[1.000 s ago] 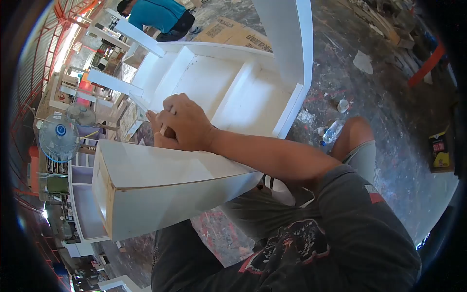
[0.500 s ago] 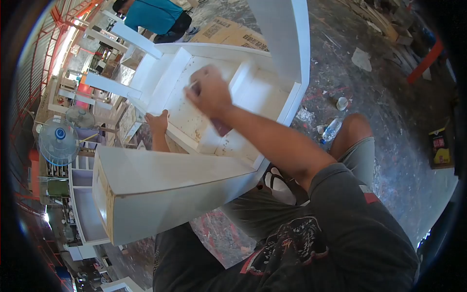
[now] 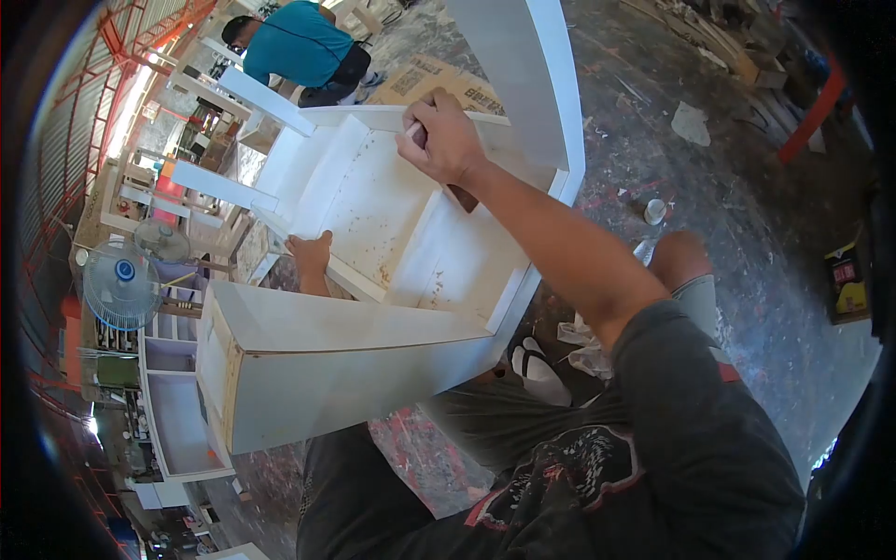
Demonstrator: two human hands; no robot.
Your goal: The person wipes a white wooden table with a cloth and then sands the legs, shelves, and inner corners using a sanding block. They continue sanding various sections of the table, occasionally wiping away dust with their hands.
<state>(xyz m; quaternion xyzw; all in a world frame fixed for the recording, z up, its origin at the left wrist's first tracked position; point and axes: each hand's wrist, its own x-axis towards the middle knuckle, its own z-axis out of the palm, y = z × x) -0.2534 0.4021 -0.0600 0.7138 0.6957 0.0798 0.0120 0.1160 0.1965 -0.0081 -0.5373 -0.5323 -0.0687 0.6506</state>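
Note:
A white wooden furniture frame (image 3: 369,201) with legs and inner dividers lies tilted in front of me, crumbs of debris scattered over its inner panel. My right hand (image 3: 443,138) is closed round a reddish-brown piece of sandpaper (image 3: 462,198), whose end sticks out below the wrist; it is over the upper part of the frame, near the far rim. My left hand (image 3: 312,257) grips the frame's left edge, thumb up, its other fingers partly hidden. A broad white leg (image 3: 364,392) of the frame points towards the lower left.
A person in a teal shirt (image 3: 297,45) crouches beyond the frame, near a flattened cardboard sheet (image 3: 425,79). A fan (image 3: 121,280) and a white shelf unit (image 3: 182,420) stand at left. A plastic cup (image 3: 655,211) and plastic scraps (image 3: 588,355) lie on the stained floor.
My right hand has moved with the sandpaper up and to the right, towards the far rim. My left hand remains on the edge. The view has shifted slightly.

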